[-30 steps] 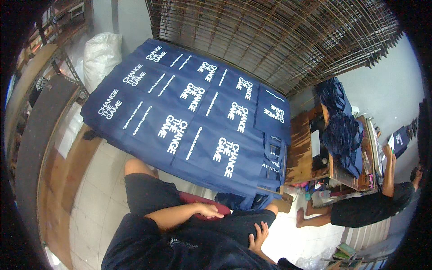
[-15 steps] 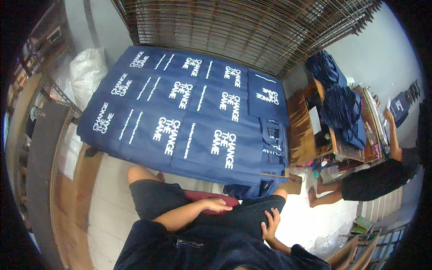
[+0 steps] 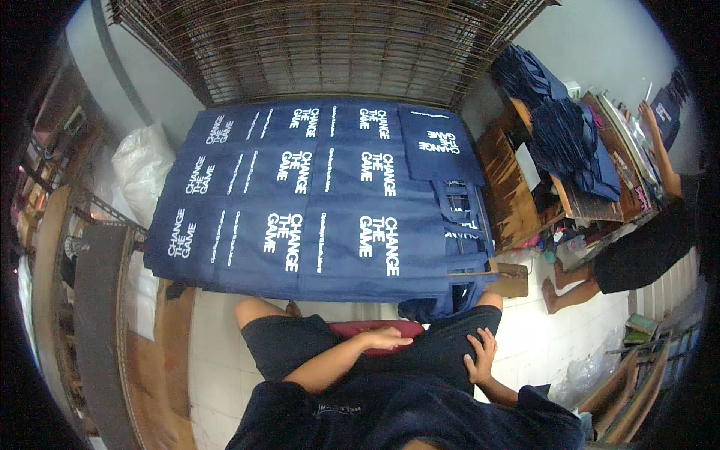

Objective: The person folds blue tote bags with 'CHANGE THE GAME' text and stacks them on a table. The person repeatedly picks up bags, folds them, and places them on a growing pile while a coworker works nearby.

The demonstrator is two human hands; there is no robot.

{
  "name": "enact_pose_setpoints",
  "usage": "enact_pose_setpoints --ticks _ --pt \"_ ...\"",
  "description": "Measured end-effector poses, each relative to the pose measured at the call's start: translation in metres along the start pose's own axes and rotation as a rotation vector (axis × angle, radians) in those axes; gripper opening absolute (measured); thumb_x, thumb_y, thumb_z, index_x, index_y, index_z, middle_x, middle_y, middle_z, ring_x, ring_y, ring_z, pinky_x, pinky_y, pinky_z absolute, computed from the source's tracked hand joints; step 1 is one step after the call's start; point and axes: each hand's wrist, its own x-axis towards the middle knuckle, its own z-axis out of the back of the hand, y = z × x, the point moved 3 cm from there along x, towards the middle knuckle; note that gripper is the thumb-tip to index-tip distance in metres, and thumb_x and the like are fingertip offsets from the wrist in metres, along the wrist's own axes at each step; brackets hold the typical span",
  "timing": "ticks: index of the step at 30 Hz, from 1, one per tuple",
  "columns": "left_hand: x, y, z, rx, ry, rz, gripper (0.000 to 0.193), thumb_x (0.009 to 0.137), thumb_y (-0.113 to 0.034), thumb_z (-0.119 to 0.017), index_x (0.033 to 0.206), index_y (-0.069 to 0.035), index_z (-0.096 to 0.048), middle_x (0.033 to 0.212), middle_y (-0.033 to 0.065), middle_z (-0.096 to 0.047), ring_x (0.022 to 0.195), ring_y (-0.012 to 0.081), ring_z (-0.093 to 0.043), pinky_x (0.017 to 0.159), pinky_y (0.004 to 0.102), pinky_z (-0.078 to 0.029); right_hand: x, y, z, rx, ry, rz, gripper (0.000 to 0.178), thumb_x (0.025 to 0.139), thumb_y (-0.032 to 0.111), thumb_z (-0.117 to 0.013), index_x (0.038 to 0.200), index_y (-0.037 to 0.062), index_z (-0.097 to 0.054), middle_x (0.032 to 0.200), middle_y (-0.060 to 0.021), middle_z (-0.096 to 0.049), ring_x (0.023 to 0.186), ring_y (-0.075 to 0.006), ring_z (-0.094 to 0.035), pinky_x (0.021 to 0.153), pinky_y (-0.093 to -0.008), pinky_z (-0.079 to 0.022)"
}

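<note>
I sit in dark shorts on a red stool (image 3: 375,328) in front of a low table covered with rows of navy blue fabric pieces (image 3: 322,202) printed with white lettering. My left hand (image 3: 386,339) lies flat on my lap just beside the stool's red edge and holds nothing. On my right thigh rests my right hand (image 3: 480,356), fingers spread, also holding nothing. A bundle of navy fabric with straps (image 3: 461,225) hangs over the table's right end, close to my right knee.
To the right, a person in a black top (image 3: 637,247) sits by a wooden bench (image 3: 517,187) stacked with dark blue fabric (image 3: 562,127). A wire rack (image 3: 330,45) stands behind the table. A white sack (image 3: 139,161) and a wooden frame (image 3: 97,322) are on the left.
The view has swung so the table sits more squarely ahead. Both hands stay on my lap; the right hand has shifted slightly on the thigh.
</note>
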Motion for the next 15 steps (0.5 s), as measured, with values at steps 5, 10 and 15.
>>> enact_pose_setpoints --ticks 5,10,15 --pt "-0.001 -0.004 0.000 0.049 -0.017 0.012 0.064 0.083 -0.066 -0.044 0.068 -0.005 -0.050 0.069 0.0031 -0.047 0.065 0.0156 -0.044 0.058 0.0340 -0.036 -0.001 -0.002 0.001 -0.005 0.001 -0.010 0.051 0.076 0.040 -0.053 0.118 0.0116 -0.054 0.131 -0.0179 -0.038 0.127 -0.0392 -0.027 0.102 -0.0536 -0.017" --pt "0.005 0.007 -0.002 0.067 -0.010 0.023 0.064 0.083 -0.066 -0.044 0.068 -0.005 -0.050 0.068 0.0037 -0.048 0.065 0.0160 -0.044 0.058 0.0343 -0.037 -0.007 0.000 -0.002 0.008 -0.010 -0.008 0.050 0.079 0.039 -0.050 0.119 0.0090 -0.053 0.131 -0.0196 -0.037 0.127 -0.0404 -0.027 0.102 -0.0543 -0.017" --pt "0.000 -0.001 -0.002 0.005 -0.028 0.029 0.063 0.082 -0.067 -0.044 0.067 -0.006 -0.049 0.068 0.0025 -0.048 0.064 0.0150 -0.044 0.056 0.0323 -0.036 -0.006 0.004 0.002 -0.035 0.005 0.012 0.051 0.083 0.043 -0.046 0.119 0.0070 -0.053 0.130 -0.0211 -0.038 0.126 -0.0407 -0.028 0.102 -0.0539 -0.017"
